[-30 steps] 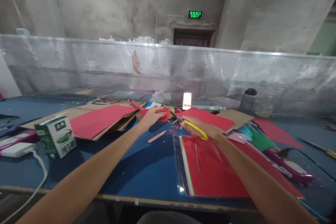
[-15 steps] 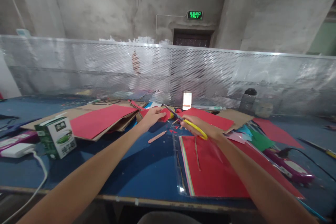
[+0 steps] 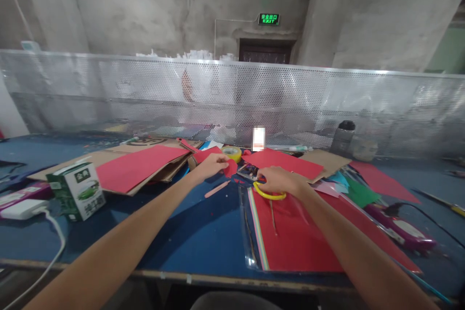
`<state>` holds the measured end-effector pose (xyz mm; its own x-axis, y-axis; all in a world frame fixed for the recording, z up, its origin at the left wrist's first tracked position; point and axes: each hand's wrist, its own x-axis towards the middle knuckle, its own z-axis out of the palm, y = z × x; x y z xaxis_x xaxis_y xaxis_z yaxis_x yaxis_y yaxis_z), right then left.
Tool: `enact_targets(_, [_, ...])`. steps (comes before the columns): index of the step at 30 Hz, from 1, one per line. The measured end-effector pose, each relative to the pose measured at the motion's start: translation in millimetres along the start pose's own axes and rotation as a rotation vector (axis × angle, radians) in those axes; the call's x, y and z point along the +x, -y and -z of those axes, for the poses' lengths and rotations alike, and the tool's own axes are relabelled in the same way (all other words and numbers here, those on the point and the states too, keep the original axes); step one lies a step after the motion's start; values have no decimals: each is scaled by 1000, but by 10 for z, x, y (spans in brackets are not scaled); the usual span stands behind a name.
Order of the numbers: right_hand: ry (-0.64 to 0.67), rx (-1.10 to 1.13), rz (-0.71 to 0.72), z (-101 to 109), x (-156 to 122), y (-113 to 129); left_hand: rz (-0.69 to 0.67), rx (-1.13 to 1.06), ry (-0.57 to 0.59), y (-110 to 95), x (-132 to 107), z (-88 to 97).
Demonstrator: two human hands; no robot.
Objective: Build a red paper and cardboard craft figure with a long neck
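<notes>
My left hand (image 3: 209,164) pinches a small piece of red paper (image 3: 229,167) above the blue table (image 3: 189,227). My right hand (image 3: 278,179) is closed around yellow-handled scissors (image 3: 268,193), whose handle loop shows below the fingers and whose blades point left toward the red piece. The two hands are close together near the table's middle. A stack of coloured paper with a red sheet on top (image 3: 294,232) lies in a clear sleeve under my right forearm. A roll of yellow tape (image 3: 232,152) sits just beyond the hands.
A green and white carton (image 3: 78,189) stands at the left beside a white charger and cable (image 3: 25,208). Red sheets on cardboard (image 3: 138,164) lie at the back left. A dark bottle (image 3: 343,138) and a perforated metal screen (image 3: 232,97) stand behind. Purple tool (image 3: 399,232) at right.
My right hand has dropped and turned, bringing the scissors down from a raised angle to lie low over the table. The yellow tape roll behind is now uncovered. My left hand barely moved.
</notes>
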<state>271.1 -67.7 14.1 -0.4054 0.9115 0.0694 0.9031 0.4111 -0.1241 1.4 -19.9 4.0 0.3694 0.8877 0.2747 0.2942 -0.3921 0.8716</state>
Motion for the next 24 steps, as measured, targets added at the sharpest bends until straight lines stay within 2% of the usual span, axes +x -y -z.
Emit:
enact_targets(4, [26,141,-2,10,-16,-30,-29,-6,34,40,13,-23])
enact_targets(9, [-112,358,107,13,67,20,-33,12,80,38,12,-35])
enact_targets(13, [-222,565,192,-66,137,108,-59,47,140,0,-22,-81])
enact_targets(19, [-236,675,271,-161,175,155,-80,48,171,-74,-61,-183])
enact_targets(22, [-296,662,260,-159,206,133,-121,82,160,-143,-40,-129])
enact_targets(24, [-335,643,240,-145,216,110,-160,117,94,-200,-15,3])
